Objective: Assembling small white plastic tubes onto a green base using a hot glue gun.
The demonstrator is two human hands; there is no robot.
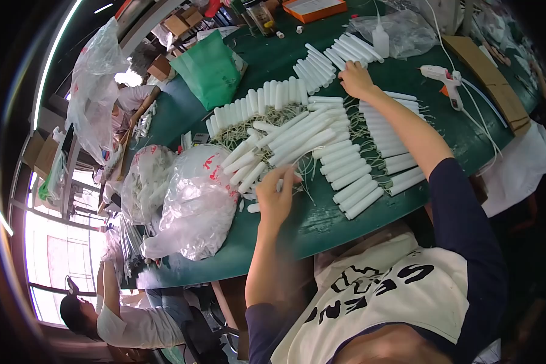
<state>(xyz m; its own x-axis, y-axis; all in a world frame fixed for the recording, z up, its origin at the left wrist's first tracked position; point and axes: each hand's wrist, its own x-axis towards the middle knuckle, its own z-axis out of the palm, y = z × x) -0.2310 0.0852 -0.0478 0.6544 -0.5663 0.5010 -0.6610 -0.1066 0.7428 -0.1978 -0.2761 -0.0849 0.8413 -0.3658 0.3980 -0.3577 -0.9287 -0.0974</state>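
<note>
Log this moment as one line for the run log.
left hand: holds white tube | right hand: rests on white tubes | surface: green table | nearby: glue gun

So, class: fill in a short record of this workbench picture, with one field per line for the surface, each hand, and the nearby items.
Surface: green table
Left hand: gripping a white tube
Right hand: resting on rows of white tubes
Nearby: glue gun, squeeze bottle, clear plastic bags, green bag
</note>
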